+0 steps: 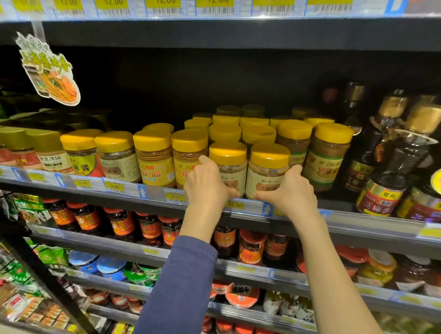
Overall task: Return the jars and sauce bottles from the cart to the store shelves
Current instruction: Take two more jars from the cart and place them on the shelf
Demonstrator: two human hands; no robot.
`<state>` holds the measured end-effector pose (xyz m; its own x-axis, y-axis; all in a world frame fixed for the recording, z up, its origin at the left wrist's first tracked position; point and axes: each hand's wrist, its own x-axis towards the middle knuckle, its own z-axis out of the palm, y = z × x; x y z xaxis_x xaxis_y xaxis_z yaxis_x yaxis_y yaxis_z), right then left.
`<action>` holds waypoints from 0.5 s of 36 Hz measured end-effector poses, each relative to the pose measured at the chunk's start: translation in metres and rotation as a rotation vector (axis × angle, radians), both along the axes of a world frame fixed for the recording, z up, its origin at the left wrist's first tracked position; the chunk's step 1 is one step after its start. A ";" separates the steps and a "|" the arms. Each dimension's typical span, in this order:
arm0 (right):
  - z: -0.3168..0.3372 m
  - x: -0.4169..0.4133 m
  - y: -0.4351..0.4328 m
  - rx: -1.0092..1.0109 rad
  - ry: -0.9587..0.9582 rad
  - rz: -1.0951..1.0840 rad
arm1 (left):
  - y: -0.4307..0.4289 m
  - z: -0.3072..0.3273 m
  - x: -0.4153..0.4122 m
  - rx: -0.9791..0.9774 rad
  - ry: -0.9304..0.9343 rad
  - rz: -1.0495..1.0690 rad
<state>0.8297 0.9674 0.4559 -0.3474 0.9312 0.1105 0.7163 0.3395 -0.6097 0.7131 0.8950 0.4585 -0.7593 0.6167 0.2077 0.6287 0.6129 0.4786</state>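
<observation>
We have two yellow-lidded jars standing side by side at the shelf lip [243, 208]. Our left hand [207, 189] cups the left jar [230, 166], fingers curled round its far side; our right hand [289, 193] wraps the right jar [265, 169] likewise. We judge that gripping the outer flanks lets us slide both back together. Behind our hands stand more rows of jars, so room is short; beyond the right hand a neighbouring jar [325, 155] crowds close.
</observation>
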 end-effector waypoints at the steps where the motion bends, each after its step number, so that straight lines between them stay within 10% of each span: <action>1: -0.001 -0.001 -0.001 0.011 -0.001 -0.006 | 0.000 0.000 0.000 0.005 0.007 0.006; 18: -0.004 -0.011 -0.008 0.072 -0.023 -0.063 | 0.001 -0.009 -0.002 0.069 0.072 0.086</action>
<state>0.8190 0.9597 0.4519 -0.2918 0.9412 0.1703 0.7510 0.3358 -0.5686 0.7107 0.8961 0.4494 -0.7904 0.5326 0.3028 0.6095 0.6332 0.4771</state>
